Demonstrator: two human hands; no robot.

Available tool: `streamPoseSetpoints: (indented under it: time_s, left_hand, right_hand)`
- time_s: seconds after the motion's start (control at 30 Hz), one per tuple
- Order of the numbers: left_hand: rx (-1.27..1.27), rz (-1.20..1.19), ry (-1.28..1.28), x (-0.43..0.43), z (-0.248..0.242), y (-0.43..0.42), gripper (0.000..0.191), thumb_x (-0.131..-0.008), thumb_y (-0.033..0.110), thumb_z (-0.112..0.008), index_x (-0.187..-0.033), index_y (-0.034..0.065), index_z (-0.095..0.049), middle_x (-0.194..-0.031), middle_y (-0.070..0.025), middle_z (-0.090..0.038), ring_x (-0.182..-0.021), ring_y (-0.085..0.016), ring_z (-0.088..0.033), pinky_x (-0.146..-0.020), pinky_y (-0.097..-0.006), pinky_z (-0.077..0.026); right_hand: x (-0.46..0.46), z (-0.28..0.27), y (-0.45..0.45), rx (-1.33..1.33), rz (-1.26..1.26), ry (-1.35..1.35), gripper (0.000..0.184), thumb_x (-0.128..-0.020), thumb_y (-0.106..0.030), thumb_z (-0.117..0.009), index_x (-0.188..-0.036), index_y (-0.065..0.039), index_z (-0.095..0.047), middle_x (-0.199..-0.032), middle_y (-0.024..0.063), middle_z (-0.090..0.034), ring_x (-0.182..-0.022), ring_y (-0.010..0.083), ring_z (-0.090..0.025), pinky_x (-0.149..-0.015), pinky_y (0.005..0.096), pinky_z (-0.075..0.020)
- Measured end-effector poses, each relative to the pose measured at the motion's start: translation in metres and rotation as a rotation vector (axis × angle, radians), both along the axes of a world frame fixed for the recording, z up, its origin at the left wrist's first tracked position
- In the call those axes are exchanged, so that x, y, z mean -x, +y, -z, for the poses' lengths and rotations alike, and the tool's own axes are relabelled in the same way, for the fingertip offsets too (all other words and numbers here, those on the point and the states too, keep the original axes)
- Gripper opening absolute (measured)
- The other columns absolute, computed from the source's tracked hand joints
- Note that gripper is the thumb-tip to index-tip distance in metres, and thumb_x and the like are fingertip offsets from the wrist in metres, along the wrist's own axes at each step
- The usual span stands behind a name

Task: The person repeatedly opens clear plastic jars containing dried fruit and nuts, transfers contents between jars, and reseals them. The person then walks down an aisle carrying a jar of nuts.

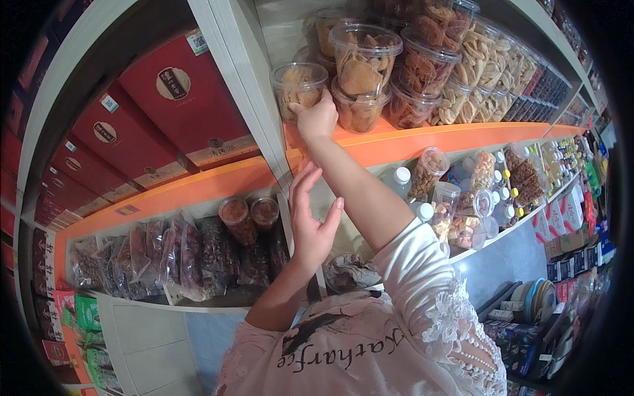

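My right hand is closed around the lower part of a clear lidded plastic tub of pale yellow dried pieces. This tub sits at the left end of the upper shelf, beside the upright panel. My left hand is lower, just under my right forearm, with its fingers apart and nothing in it. Its fingertips are close to the orange shelf edge. To the right of the held tub, a similar tub of orange dried slices is stacked on another one. Tubs of darker red-brown slices stand beside them.
Clear containers of pale nuts or dried pieces run further right. Red boxes fill the compartment left of the upright panel. Below are bagged dried goods, a crumpled cloth, and jars and bottles.
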State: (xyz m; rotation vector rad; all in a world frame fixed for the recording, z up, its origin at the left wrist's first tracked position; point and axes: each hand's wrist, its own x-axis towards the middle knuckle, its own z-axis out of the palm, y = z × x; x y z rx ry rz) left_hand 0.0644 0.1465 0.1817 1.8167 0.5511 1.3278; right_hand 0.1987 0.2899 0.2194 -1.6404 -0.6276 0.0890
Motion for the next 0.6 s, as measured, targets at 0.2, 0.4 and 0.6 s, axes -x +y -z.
streamPoseSetpoints:
  time_s: [0.2, 0.4, 0.6]
  left_hand:
    - [0.035, -0.010, 0.015, 0.014, 0.003, 0.002, 0.056, -0.084, 0.001, -0.073, -0.136, 0.0014, -0.053, -0.145, -0.0177, -0.050, -0.137, -0.033, -0.047, -0.116, -0.0426, -0.035]
    - [0.030, 0.009, 0.076, 0.016, 0.008, 0.010, 0.051, -0.090, -0.005, -0.066, -0.138, -0.0024, -0.050, -0.149, -0.0163, -0.045, -0.143, -0.026, -0.042, -0.122, -0.0399, -0.029]
    - [0.129, -0.010, 0.063, 0.033, 0.048, 0.008, 0.034, -0.092, 0.002, -0.065, -0.126, 0.0016, -0.063, -0.125, -0.0131, -0.065, -0.120, -0.027, -0.060, -0.107, -0.0374, -0.043]
  right_hand:
    - [-0.013, 0.015, 0.017, 0.073, 0.028, -0.096, 0.087, -0.067, -0.015, -0.091, -0.139, 0.008, -0.049, -0.129, 0.0284, -0.064, -0.123, 0.0407, -0.061, -0.103, 0.0440, -0.0493]
    - [-0.014, 0.004, 0.009, 0.058, -0.152, -0.120, 0.079, -0.077, -0.012, -0.083, -0.143, 0.006, -0.044, -0.134, 0.0266, -0.060, -0.129, 0.0428, -0.054, -0.112, 0.0430, -0.0424]
    - [-0.027, 0.013, -0.125, -0.045, -0.531, -0.260, 0.064, -0.091, -0.018, -0.073, -0.145, 0.004, -0.047, -0.132, 0.0242, -0.063, -0.126, 0.0341, -0.061, -0.105, 0.0399, -0.0485]
